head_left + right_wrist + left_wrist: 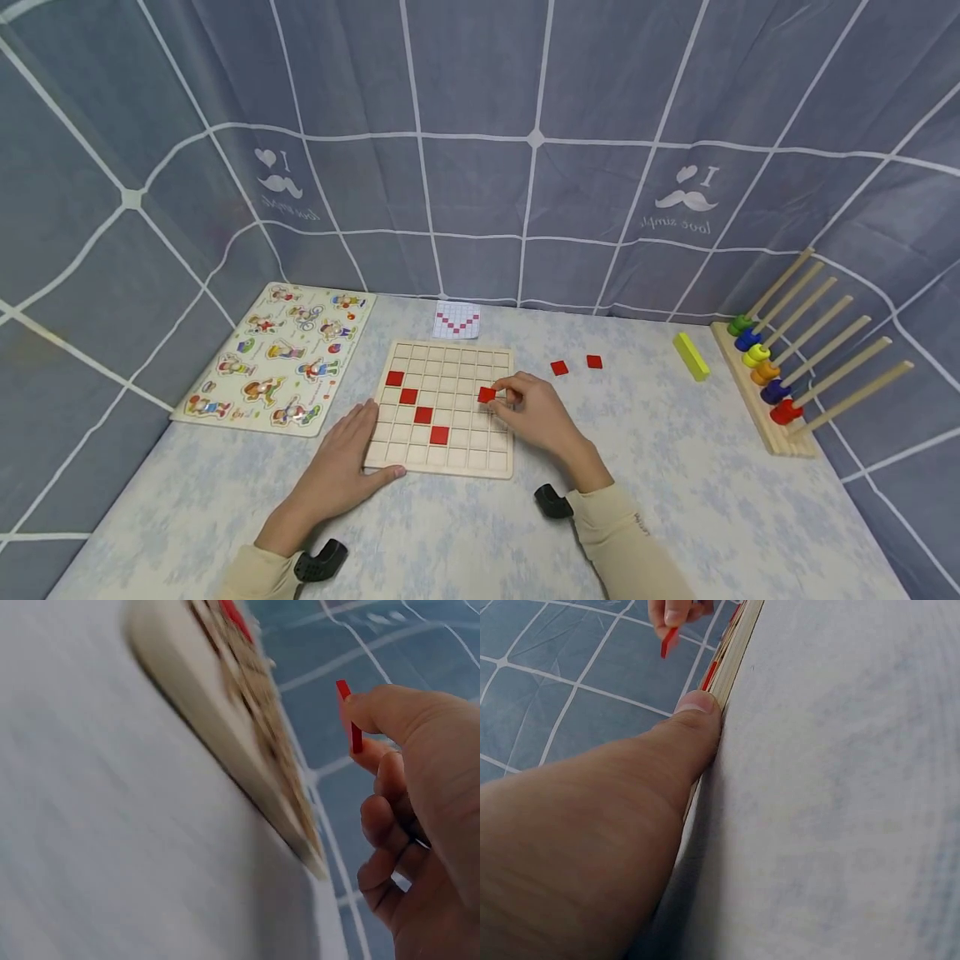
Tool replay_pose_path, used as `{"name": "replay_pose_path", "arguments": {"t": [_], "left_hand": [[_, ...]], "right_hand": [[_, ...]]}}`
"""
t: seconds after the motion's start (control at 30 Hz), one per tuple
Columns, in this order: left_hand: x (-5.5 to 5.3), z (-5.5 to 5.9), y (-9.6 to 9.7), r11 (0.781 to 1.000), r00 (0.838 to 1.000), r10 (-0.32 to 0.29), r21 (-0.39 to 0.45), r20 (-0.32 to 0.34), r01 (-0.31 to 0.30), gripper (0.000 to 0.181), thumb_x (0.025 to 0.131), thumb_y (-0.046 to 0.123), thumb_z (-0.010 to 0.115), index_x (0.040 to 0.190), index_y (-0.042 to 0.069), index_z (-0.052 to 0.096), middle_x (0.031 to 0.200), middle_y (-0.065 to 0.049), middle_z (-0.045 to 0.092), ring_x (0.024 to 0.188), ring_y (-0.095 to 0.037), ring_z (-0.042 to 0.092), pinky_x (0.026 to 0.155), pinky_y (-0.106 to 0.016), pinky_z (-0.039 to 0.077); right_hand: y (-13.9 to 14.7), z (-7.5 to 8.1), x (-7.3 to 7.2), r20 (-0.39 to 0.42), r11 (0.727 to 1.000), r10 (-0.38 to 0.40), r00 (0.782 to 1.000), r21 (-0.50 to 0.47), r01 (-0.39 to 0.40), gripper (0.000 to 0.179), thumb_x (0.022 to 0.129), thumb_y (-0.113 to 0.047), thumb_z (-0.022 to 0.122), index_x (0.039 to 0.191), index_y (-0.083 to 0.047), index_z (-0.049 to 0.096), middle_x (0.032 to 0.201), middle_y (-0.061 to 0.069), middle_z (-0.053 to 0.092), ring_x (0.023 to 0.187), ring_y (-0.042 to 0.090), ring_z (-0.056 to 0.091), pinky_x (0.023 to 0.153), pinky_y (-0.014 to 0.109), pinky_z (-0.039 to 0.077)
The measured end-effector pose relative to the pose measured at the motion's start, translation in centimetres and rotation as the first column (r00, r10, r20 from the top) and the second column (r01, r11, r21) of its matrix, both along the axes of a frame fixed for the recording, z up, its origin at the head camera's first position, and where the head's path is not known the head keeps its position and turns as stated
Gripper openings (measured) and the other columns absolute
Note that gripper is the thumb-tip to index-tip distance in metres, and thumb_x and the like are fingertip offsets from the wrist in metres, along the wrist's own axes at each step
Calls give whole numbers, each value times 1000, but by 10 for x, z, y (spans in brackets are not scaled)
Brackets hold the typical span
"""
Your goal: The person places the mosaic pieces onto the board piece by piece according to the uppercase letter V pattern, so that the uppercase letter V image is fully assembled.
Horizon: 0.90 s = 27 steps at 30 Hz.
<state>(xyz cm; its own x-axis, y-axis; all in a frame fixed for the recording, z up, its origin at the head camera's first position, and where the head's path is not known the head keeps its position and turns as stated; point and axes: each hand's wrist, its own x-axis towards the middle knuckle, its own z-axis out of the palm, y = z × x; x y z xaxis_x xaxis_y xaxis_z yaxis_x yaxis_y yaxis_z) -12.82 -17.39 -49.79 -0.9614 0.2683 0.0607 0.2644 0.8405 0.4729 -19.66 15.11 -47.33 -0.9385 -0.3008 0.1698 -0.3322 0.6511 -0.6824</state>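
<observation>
A wooden grid board [466, 463] lies on the table with several red square tiles set in a diagonal on its left half, one red tile [438, 435] lowest. Over the board's right side, my right hand [536, 412] pinches another red square tile [349, 716] between thumb and finger. In the right wrist view that tile is on edge, raised off the board. My left hand [341, 462] rests along the board's left side with fingers extended, and its thumb [697, 712] touches the front edge near the corner.
Two loose red tiles [559, 367] lie right of the board. A pattern card [457, 320] stands behind it. A picture puzzle board [288, 382] is at left. At right are a yellow block [691, 357] and a pegged wooden rack [757, 398] with coloured beads. A curtain closes the back.
</observation>
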Motion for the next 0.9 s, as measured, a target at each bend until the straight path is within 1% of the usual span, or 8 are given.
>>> {"name": "replay_pose_path", "arguments": {"t": [0.17,0.37,0.53,0.67,0.9], "left_hand": [[2,0,1,1000,1000,-4,7,2,4,112,86,63,72,160,-4,23,167,-23,26,154,-46,24,122,-65,24],[1,0,0,1000,1000,-2,3,-2,2,111,86,62,72,160,-4,23,167,-22,25,154,-45,23,122,-64,23],[0,0,0,1000,1000,-8,0,0,8,111,86,62,72,160,-5,22,167,-23,25,155,-45,23,123,-64,22],[1,1,1,1000,1000,-9,5,0,9,110,86,60,73,160,-6,23,166,-25,26,154,-46,24,122,-64,23],[3,1,1,1000,1000,-11,-1,5,11,110,87,61,72,160,-6,22,167,-24,25,154,-45,23,123,-64,23]], "right_hand": [[-19,-7,5,8,997,64,998,45,-64,17,92,-26,75,105,-14,75,76,-10,53,74,7,50,72,23,47],[-29,-7,7,-20,986,115,993,123,-112,20,93,-30,74,104,-12,74,76,-10,52,79,7,50,79,25,48],[-32,-7,10,-42,976,130,991,181,-121,20,93,-28,74,104,-11,73,76,-9,52,80,8,50,77,26,46],[-33,-7,11,-45,975,128,991,188,-118,21,93,-27,74,105,-11,75,75,-8,52,78,8,49,74,25,45],[-36,-8,12,-36,974,129,991,192,-120,21,93,-27,74,105,-10,75,73,-9,50,75,8,48,71,23,42]]}}
